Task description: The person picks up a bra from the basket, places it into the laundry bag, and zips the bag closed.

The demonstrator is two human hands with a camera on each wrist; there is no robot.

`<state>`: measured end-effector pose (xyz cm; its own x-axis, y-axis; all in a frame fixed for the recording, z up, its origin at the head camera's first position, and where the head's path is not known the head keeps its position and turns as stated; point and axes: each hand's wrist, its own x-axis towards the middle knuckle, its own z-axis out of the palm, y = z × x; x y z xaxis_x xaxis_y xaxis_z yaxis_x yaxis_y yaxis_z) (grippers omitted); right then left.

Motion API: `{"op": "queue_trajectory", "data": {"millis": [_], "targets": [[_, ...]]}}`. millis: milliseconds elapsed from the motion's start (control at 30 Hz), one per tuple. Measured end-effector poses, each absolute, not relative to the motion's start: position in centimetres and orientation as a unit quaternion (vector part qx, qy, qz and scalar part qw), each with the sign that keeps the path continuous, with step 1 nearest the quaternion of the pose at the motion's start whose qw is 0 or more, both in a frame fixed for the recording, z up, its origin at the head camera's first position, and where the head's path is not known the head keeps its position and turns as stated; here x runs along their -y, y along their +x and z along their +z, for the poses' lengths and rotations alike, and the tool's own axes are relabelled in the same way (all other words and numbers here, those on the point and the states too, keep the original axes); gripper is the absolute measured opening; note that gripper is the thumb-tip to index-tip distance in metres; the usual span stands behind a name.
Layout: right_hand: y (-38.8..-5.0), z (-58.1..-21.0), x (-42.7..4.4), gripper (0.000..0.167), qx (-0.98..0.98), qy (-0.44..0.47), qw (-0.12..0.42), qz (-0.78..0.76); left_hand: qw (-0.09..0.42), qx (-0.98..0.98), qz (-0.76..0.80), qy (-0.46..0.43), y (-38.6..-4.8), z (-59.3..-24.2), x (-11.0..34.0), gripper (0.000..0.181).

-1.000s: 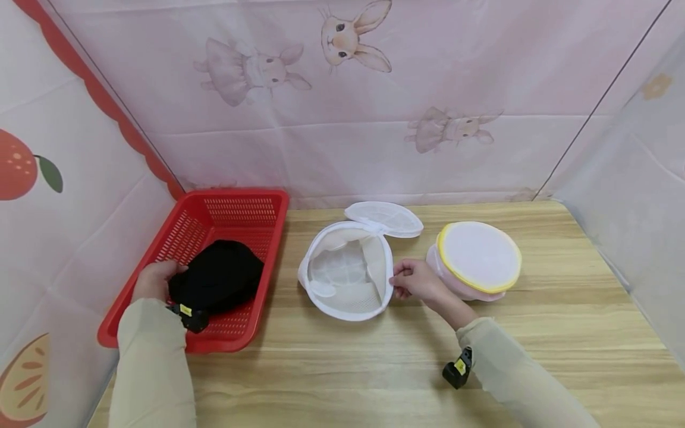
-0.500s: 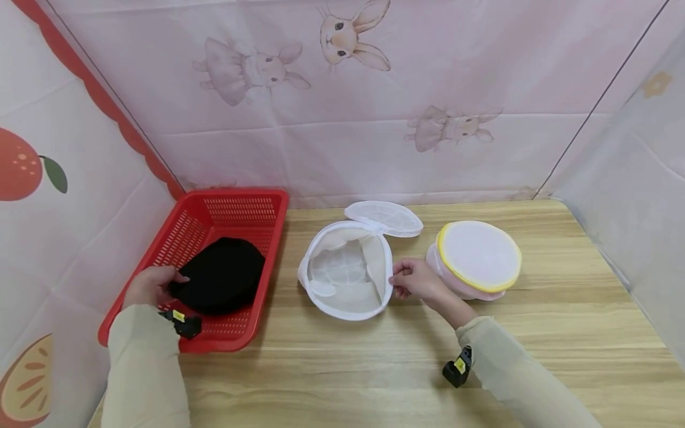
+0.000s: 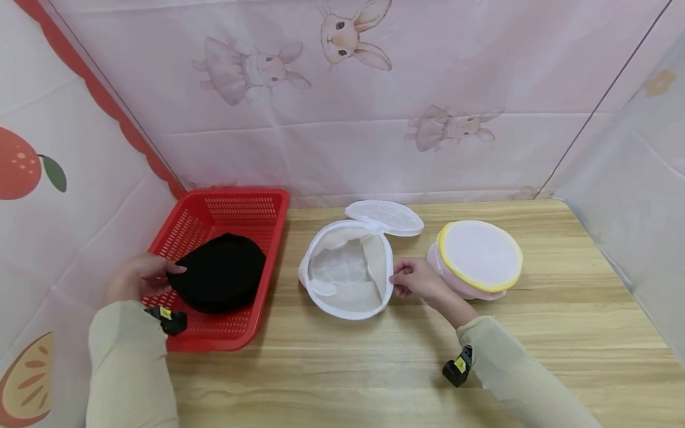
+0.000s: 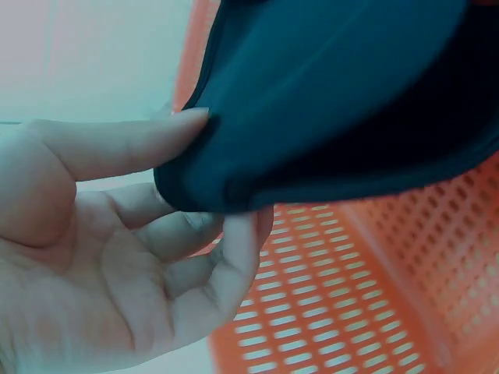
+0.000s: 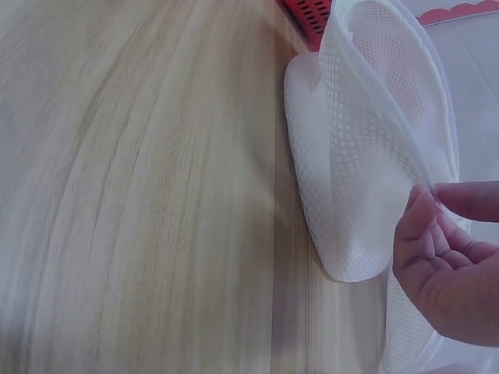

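Note:
A black fabric item (image 3: 220, 273) lies tilted over the red basket (image 3: 214, 343); in the left wrist view the dark cloth (image 4: 304, 101) is folded, with a gap between its layers. My left hand (image 3: 140, 278) pinches its left edge, thumb on top and fingers beneath. On the table, the white mesh bag (image 3: 342, 267) stands with its round mouth unzipped and its lid (image 3: 386, 217) laid back behind. My right hand (image 3: 420, 282) pinches the right side of the rim, as the right wrist view shows on the mesh (image 5: 366, 156).
A second mesh bag (image 3: 478, 255), pinkish white with a yellow edge and its lid on, stands right of my right hand. The wooden table (image 3: 342, 374) meets a pink rabbit-print cloth (image 3: 342, 154) at the back and white cloths at both sides.
My left hand has moved left, and the black item looks spread flatter and wider, its edge raised. The right hand and both mesh bags have stayed put.

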<state>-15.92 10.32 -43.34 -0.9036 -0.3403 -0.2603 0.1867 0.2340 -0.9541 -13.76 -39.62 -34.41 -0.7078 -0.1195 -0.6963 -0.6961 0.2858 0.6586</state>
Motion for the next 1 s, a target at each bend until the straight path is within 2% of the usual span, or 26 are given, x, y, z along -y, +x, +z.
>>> {"op": "queue_trajectory", "data": {"millis": [233, 567, 700, 833, 1000], "targets": [[-15.9, -43.1, -10.3, 0.007, -0.761, -0.049, 0.21, -0.612, 0.261, -0.784, 0.504, -0.252, -13.8, -33.1, 38.9, 0.02], [-15.9, -43.1, -10.3, 0.005, -0.76, -0.049, 0.211, -0.613, 0.268, -0.832, 0.458, -0.162, -13.5, -30.7, 37.4, 0.014], [-15.9, -43.2, -10.3, 0.005, -0.761, -0.049, 0.21, -0.612, 0.277, -0.845, 0.439, -0.13, -13.3, -29.9, 36.5, 0.019], [-15.9, -43.3, -10.3, 0.006, -0.76, -0.048, 0.209, -0.613, 0.288, -0.857, 0.413, -0.107, -13.2, -29.7, 36.0, 0.024], [-15.9, -43.5, -10.3, 0.006, -0.76, -0.05, 0.209, -0.614, 0.289, -0.861, 0.407, -0.096, -13.2, -30.0, 35.8, 0.017]]}}
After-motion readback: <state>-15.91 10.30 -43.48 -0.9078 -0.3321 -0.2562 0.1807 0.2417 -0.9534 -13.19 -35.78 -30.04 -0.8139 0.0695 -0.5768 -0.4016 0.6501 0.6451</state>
